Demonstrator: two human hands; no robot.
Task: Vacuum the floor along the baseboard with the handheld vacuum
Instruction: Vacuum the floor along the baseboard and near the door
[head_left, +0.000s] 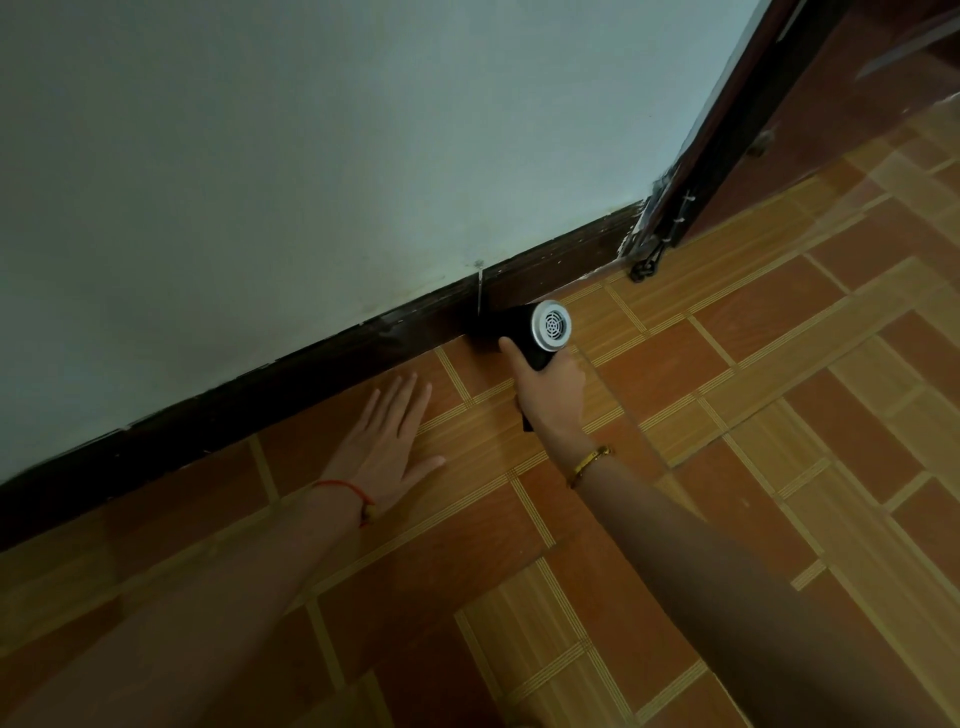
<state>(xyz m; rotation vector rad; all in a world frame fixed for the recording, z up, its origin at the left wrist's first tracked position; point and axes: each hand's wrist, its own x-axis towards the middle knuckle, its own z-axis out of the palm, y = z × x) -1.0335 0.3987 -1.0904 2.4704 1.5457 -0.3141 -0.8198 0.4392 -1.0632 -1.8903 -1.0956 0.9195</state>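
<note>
My right hand (548, 387) grips the handle of a black handheld vacuum (519, 327) with a silver grille at its rear end. The vacuum's front end points left and sits against the dark brown baseboard (291, 371), just above the tiled floor (675, 415). Its nozzle tip merges with the dark baseboard and is hard to make out. My left hand (392, 441) lies flat on the floor with straight, spread fingers, a little left of the vacuum and just below the baseboard.
A pale wall (363, 156) rises above the baseboard. At the upper right a dark door frame (727, 130) meets the floor, with a small black latch (644, 267) at its foot. Orange and tan tiles spread to the right and toward me.
</note>
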